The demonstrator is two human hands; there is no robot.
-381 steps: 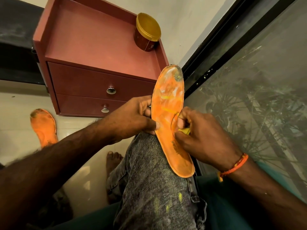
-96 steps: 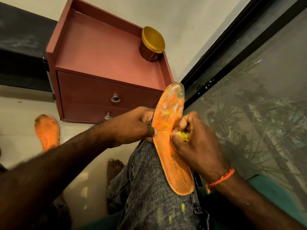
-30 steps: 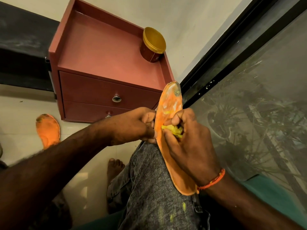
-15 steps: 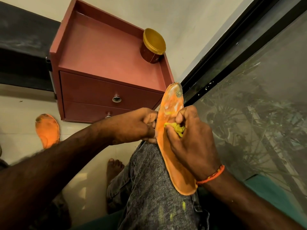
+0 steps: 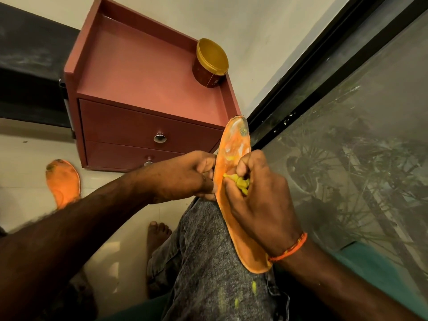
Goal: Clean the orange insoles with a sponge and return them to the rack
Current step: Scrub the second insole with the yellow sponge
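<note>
An orange insole [image 5: 234, 149] with whitish smears near its toe rests on my raised knee, toe end pointing away from me. My left hand [image 5: 185, 174] pinches its left edge at mid-length. My right hand [image 5: 261, 200] grips a small yellow sponge [image 5: 239, 181] and presses it against the insole's upper middle. My right hand and wrist cover part of the insole's lower half. A second orange insole [image 5: 62, 181] with a dirty toe lies on the pale floor at the left, partly behind my left forearm.
A reddish cabinet [image 5: 148, 89] with two drawers stands ahead, a brown jar with a gold lid [image 5: 210, 63] on its top. A dark-framed glass panel [image 5: 347, 135] runs along the right. My bare foot [image 5: 157, 237] rests on the tiled floor.
My right hand with the sponge has rubbed up along the insole from its middle towards the toe half. My left hand has kept its hold on the edge.
</note>
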